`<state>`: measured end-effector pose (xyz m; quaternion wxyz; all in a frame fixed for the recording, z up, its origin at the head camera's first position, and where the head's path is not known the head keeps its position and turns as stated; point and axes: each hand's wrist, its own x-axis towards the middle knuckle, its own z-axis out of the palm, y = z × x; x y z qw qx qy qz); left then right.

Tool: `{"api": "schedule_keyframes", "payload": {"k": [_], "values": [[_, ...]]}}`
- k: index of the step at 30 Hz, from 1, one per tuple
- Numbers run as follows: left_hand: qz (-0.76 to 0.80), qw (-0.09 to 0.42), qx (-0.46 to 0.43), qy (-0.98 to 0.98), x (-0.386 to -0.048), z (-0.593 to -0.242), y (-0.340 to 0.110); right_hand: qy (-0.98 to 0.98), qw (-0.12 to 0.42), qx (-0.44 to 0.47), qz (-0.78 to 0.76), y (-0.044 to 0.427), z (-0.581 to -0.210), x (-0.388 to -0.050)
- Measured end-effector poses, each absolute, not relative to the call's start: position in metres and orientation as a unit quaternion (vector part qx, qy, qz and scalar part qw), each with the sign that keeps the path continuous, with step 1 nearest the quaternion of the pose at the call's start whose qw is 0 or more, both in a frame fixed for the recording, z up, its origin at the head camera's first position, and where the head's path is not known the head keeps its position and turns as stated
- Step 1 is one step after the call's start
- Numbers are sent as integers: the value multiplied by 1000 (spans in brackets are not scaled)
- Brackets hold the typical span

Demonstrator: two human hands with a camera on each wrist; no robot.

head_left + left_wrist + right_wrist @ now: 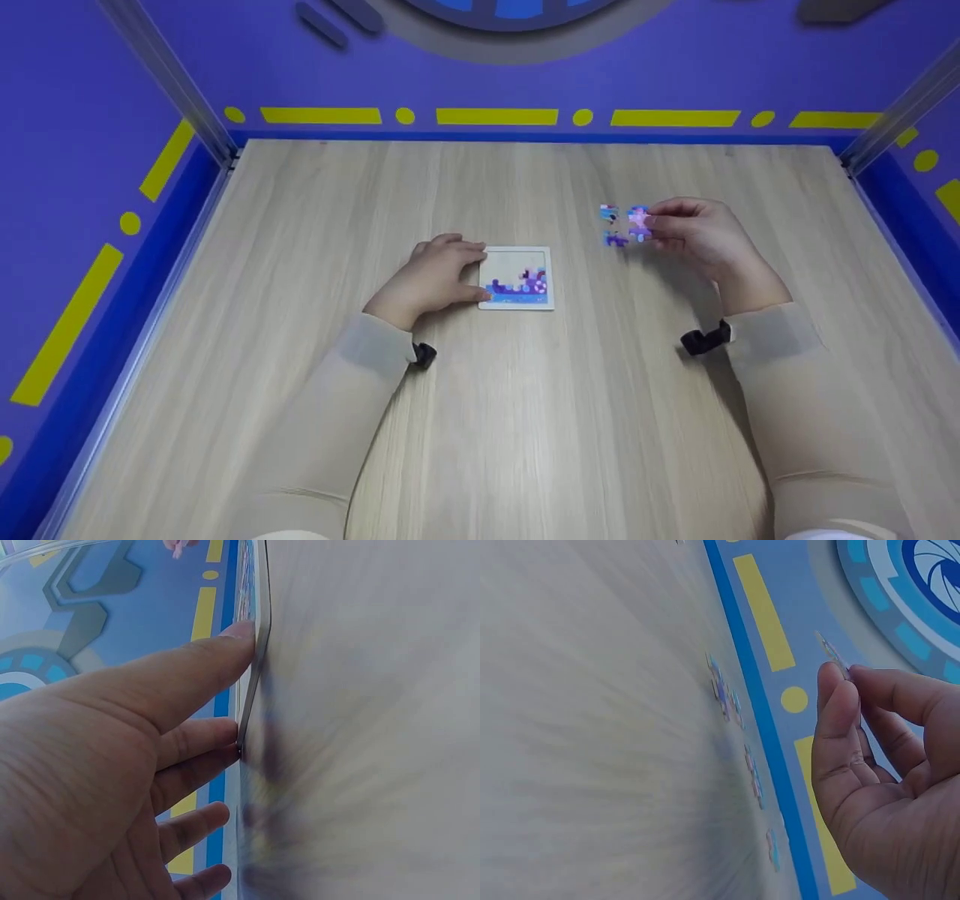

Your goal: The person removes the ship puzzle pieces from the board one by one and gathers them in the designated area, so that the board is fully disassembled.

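In the head view, my left hand (439, 277) rests at the left side of a white puzzle tray (551, 279). The left wrist view shows its thumb (217, 652) and two straight fingers touching the tray's edge, the other fingers spread. Joined purple and blue jigsaw pieces (517, 291) fill the tray's lower part and right side. My right hand (701, 236), to the right and farther back, pinches a small jigsaw piece (831, 651) between thumb and fingertips, raised above the table. Beneath and beside it, several loose pieces (609, 214) lie on the table.
The light wood table (517, 420) is bounded by a blue-purple wall (517, 90) with yellow marks at the back, and similar panels on both sides. A black strap mount (705, 341) sits at the right wrist, another (424, 355) at the left.
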<state>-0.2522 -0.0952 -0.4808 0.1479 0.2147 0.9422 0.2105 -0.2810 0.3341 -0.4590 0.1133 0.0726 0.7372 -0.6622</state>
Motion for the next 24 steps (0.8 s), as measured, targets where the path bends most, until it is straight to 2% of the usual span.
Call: {"api": "schedule_keyframes", "payload": {"k": [12, 24], "values": [[210, 147, 214, 943, -252, -481, -95, 771, 88, 86, -625, 343, -464, -282], [214, 146, 214, 942, -251, -480, -95, 811, 95, 92, -570, 344, -474, -287]]}}
